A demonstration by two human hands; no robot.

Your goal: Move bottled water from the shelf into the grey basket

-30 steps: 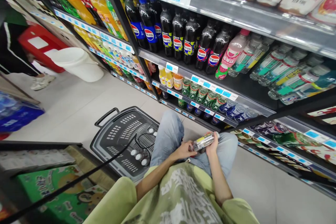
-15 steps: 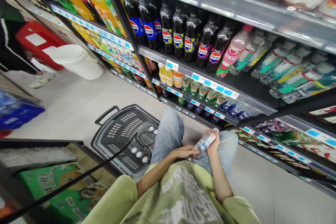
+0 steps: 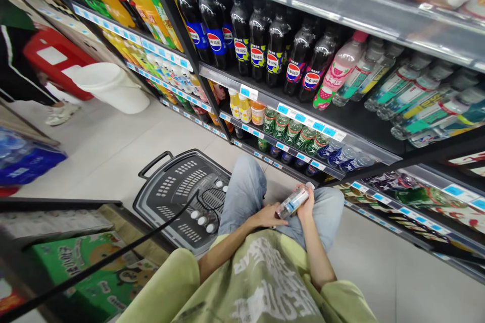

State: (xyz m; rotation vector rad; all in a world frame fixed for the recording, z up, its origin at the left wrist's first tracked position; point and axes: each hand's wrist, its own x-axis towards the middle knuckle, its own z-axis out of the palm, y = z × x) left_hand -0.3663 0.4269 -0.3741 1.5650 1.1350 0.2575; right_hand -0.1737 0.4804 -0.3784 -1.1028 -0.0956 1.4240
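Across my lap lies a clear plastic bottle (image 3: 292, 202) with a white cap, tilted so its cap end points up and to the right. My right hand (image 3: 306, 209) is closed around its cap end. At the bottle's base, my left hand (image 3: 268, 216) has its fingers around the bottom. A grey and black shopping basket (image 3: 151, 202) stands on the floor left of my knees. Several white-capped bottles (image 3: 202, 220) lie in it, and its long black handle (image 3: 151, 234) slants toward the lower left.
Shelves of drinks rise ahead, with dark cola bottles (image 3: 257, 43), a pink bottle (image 3: 339, 70) and clear bottles (image 3: 428, 96). A white bin (image 3: 117, 91) stands at the left near another person's leg (image 3: 22, 65). Green cartons (image 3: 91, 267) are stacked at the lower left.
The bottle has turned slightly in my hands, and my left fingers have shifted to spread around its base. The basket and shelves stay as they were.
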